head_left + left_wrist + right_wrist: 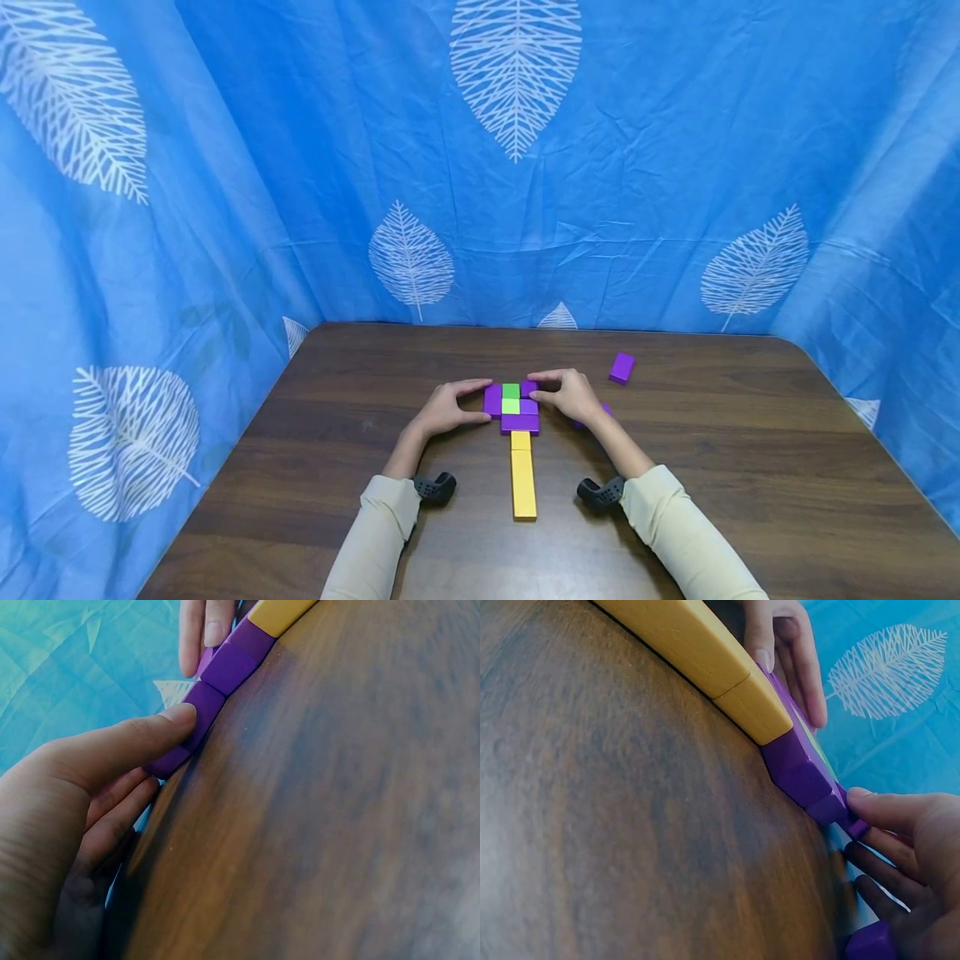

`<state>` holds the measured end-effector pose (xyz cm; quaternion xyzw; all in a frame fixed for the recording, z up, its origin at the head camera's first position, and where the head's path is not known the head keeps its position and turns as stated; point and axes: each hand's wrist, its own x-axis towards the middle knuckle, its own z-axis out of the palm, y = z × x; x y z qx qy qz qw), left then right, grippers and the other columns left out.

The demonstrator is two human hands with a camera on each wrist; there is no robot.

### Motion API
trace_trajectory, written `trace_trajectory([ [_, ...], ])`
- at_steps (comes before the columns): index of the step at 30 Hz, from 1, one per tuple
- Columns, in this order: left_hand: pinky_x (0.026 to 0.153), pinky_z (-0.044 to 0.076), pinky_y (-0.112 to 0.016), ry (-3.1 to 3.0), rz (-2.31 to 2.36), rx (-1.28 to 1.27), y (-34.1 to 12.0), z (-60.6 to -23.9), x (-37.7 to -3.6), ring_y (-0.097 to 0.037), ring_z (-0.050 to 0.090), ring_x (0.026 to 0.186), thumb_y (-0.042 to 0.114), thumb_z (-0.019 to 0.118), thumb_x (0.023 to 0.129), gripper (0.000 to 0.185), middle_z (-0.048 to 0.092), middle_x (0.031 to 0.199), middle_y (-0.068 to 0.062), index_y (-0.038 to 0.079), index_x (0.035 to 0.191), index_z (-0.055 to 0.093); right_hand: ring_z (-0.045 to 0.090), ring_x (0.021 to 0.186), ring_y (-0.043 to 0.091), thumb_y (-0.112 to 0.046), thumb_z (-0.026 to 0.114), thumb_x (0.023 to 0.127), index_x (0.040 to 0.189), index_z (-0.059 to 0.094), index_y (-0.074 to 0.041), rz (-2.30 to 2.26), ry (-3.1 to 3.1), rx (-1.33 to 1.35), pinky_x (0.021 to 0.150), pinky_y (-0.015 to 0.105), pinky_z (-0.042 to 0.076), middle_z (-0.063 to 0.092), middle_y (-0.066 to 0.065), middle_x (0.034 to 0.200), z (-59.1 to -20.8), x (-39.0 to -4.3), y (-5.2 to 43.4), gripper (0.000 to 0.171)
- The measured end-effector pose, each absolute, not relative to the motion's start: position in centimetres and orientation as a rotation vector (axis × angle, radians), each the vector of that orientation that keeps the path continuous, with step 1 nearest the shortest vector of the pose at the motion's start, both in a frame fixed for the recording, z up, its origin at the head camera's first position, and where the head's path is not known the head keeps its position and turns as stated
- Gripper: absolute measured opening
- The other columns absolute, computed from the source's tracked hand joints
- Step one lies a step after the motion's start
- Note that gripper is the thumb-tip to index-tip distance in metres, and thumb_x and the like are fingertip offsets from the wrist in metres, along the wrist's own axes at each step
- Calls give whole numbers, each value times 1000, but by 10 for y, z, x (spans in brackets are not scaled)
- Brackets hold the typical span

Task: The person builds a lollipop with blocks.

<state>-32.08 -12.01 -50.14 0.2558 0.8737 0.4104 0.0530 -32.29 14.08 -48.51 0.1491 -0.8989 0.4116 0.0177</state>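
Two grips [441, 408] [575, 397] on two purple blocks [492, 400] [528, 390]

Surface [300, 467]: brown wood grain, rounded far corners, pale sheen toward near edge. Blue cloth [637, 167], creased, hangs behind surface and along its left and right sides. White leaf prints on cloth: large leaf [516, 75], tip down, high above surface's far edge; two smaller, left leaf [411, 257] and right leaf [754, 262], lower, nearer that edge; upper print [75, 100] and lower print [135, 442] left of surface.
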Motion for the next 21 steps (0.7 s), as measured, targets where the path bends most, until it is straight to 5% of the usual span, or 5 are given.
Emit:
trace_trajectory([
  [21, 104, 32, -43, 2651, 1262, 757, -119, -503, -321, -18, 40, 127, 40, 74, 77, 63, 50, 134, 2, 21, 133, 53, 55, 111, 27, -21, 72, 81, 109, 70, -14, 1292, -2854, 493, 96, 44, 40, 66, 6, 109, -486, -325, 142, 29],
])
